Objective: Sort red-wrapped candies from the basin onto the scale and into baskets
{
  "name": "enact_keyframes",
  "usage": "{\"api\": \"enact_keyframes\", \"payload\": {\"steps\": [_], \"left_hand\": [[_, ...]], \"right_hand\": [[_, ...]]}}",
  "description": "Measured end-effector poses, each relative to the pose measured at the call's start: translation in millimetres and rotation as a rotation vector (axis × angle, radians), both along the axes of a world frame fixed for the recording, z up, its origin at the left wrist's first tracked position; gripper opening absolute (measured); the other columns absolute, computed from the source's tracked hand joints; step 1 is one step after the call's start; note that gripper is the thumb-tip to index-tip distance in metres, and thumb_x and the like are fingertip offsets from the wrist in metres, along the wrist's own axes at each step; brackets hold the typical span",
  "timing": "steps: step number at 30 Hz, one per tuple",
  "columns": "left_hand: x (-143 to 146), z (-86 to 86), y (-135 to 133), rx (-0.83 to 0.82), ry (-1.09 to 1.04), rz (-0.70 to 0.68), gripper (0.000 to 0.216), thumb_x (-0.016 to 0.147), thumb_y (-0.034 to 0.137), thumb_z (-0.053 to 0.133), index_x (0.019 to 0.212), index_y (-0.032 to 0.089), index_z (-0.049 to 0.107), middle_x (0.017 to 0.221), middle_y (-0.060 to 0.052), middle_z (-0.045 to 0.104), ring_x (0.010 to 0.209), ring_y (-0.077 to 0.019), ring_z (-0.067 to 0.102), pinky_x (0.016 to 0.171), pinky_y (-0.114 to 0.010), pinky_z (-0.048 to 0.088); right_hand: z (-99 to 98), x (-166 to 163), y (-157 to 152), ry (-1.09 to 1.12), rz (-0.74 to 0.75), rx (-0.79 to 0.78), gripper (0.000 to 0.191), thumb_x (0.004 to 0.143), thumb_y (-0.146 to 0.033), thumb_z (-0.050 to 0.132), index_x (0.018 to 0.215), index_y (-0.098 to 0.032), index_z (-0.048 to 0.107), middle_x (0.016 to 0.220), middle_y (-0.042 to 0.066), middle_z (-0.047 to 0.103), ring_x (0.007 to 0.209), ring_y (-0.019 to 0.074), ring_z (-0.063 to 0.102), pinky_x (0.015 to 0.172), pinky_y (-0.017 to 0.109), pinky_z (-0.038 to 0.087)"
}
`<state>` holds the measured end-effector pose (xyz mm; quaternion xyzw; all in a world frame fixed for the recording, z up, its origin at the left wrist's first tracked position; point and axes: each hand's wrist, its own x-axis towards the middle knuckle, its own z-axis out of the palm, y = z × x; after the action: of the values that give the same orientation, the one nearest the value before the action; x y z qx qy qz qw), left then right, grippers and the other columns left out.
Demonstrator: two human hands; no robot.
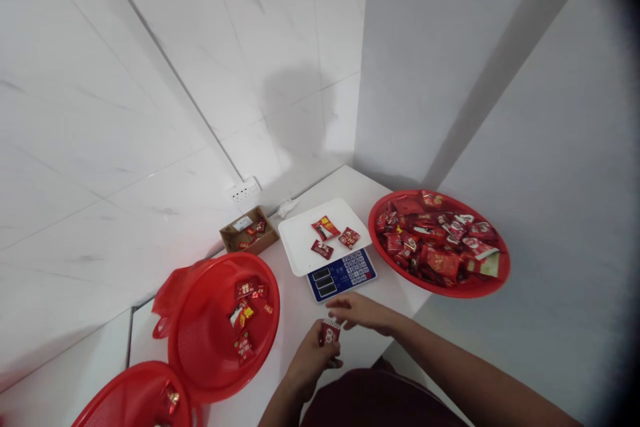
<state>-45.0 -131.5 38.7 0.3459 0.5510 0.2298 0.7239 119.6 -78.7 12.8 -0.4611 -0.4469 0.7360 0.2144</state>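
Observation:
My left hand [313, 359] is closed around a small red packet [330, 331] near the table's front edge. My right hand [361, 312] reaches across just above it, fingers stretched out and touching the packet's top. Right behind the hands stands a weighing scale [300, 240] with a white pan and blue keypad [343, 273]. Three red packets [326, 228] lie on the pan.
A wide red basket [500, 273] full of red packets sits at the right. A red basket [200, 340] with a few packets and a red bag is at the left, another red basket [133, 400] below it. A small cardboard box [227, 235] stands by the wall socket [245, 191].

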Motion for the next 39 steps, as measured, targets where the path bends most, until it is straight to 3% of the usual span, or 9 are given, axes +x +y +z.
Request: {"api": "enact_keyframes", "payload": {"steps": [2, 7, 12, 17, 21, 26, 31, 35, 39], "left_hand": [[0.7, -3.3, -0.7, -0.001, 0.029, -0.021, 0.026, 0.063, 0.019, 0.064, 0.084, 0.020, 0.048, 0.071, 0.003, 0.051, 0.060, -0.0095, 0.050, 0.060, -0.027, 0.046], [1.8, -9.3, -0.2, -0.008, -0.094, 0.027, 0.032, 0.059, 0.023, 0.070, 0.079, 0.020, 0.044, 0.075, 0.001, 0.059, 0.061, -0.0099, 0.051, 0.060, -0.027, 0.044], [0.9, -9.5, 3.2, 0.033, 0.036, 0.031, 0.033, 0.062, 0.042, 0.069, 0.070, 0.017, 0.049, 0.062, 0.002, 0.056, 0.052, -0.0088, 0.049, 0.057, -0.026, 0.040], [0.1, -13.3, 4.7, 0.159, 0.167, -0.017, 0.034, 0.060, 0.045, 0.069, 0.066, 0.017, 0.051, 0.055, 0.002, 0.054, 0.048, -0.0104, 0.048, 0.049, -0.024, 0.037], [1.4, -13.4, 5.6, 0.060, 0.132, 0.029, 0.038, 0.062, 0.048, 0.066, 0.078, 0.015, 0.055, 0.065, -0.002, 0.058, 0.055, -0.0119, 0.051, 0.055, -0.026, 0.042], [-4.9, -10.8, 6.8, 0.008, 0.088, 0.134, 0.053, 0.067, 0.055, 0.058, 0.103, 0.017, 0.051, 0.088, -0.008, 0.059, 0.073, -0.0157, 0.055, 0.065, -0.030, 0.045], [-14.4, -11.3, 6.2, -0.006, 0.068, 0.150, 0.047, 0.067, 0.051, 0.059, 0.099, 0.018, 0.053, 0.089, -0.007, 0.059, 0.074, -0.0146, 0.055, 0.068, -0.030, 0.043], [-15.4, -11.0, 5.0, -0.013, 0.052, 0.147, 0.044, 0.067, 0.049, 0.060, 0.097, 0.017, 0.054, 0.087, -0.006, 0.059, 0.073, -0.0143, 0.055, 0.067, -0.029, 0.043], [-17.8, -9.8, 2.1, -0.040, 0.064, 0.158, 0.044, 0.064, 0.049, 0.062, 0.095, 0.017, 0.056, 0.086, -0.006, 0.059, 0.072, -0.0145, 0.054, 0.068, -0.030, 0.043]], "right_hand": [[0.7, -9.3, -13.1, -0.022, 0.080, 0.073, 0.026, 0.067, -0.031, 0.063, 0.088, -0.016, 0.062, 0.082, 0.003, 0.066, 0.069, 0.0126, 0.061, 0.059, 0.024, 0.044], [3.4, -12.8, -22.6, -0.059, -0.017, 0.018, 0.014, 0.062, -0.022, 0.061, 0.074, -0.016, 0.056, 0.059, -0.003, 0.061, 0.056, 0.0117, 0.058, 0.051, 0.022, 0.040], [8.3, -2.3, -25.6, -0.025, -0.114, 0.000, 0.014, 0.062, -0.023, 0.062, 0.072, -0.015, 0.055, 0.060, -0.003, 0.059, 0.055, 0.0090, 0.055, 0.052, 0.021, 0.039], [12.2, 1.1, -31.2, -0.028, -0.025, -0.077, 0.023, 0.065, -0.033, 0.063, 0.077, -0.015, 0.056, 0.064, -0.001, 0.061, 0.057, 0.0100, 0.057, 0.054, 0.022, 0.042], [3.0, 0.2, -30.9, -0.084, -0.057, -0.017, 0.025, 0.064, -0.037, 0.065, 0.067, -0.015, 0.055, 0.059, -0.001, 0.060, 0.052, 0.0091, 0.054, 0.048, 0.020, 0.038], [-10.1, 2.5, -6.5, -0.029, -0.330, -0.131, 0.029, 0.063, -0.040, 0.067, 0.074, -0.015, 0.057, 0.065, 0.000, 0.064, 0.053, 0.0070, 0.053, 0.052, 0.019, 0.039], [8.1, 2.6, 45.3, 0.142, -0.585, -0.181, 0.026, 0.066, -0.035, 0.068, 0.082, -0.019, 0.055, 0.077, 0.000, 0.065, 0.061, 0.0082, 0.059, 0.056, 0.019, 0.044], [14.7, 4.7, 63.1, 0.115, -0.595, -0.101, 0.040, 0.069, -0.035, 0.066, 0.105, -0.022, 0.052, 0.096, 0.005, 0.064, 0.075, 0.0134, 0.063, 0.062, 0.024, 0.049], [-5.4, 30.5, 55.9, -0.184, -0.596, 0.140, 0.033, 0.071, -0.031, 0.060, 0.101, -0.018, 0.057, 0.096, 0.007, 0.065, 0.080, 0.0176, 0.063, 0.066, 0.029, 0.050]]}}
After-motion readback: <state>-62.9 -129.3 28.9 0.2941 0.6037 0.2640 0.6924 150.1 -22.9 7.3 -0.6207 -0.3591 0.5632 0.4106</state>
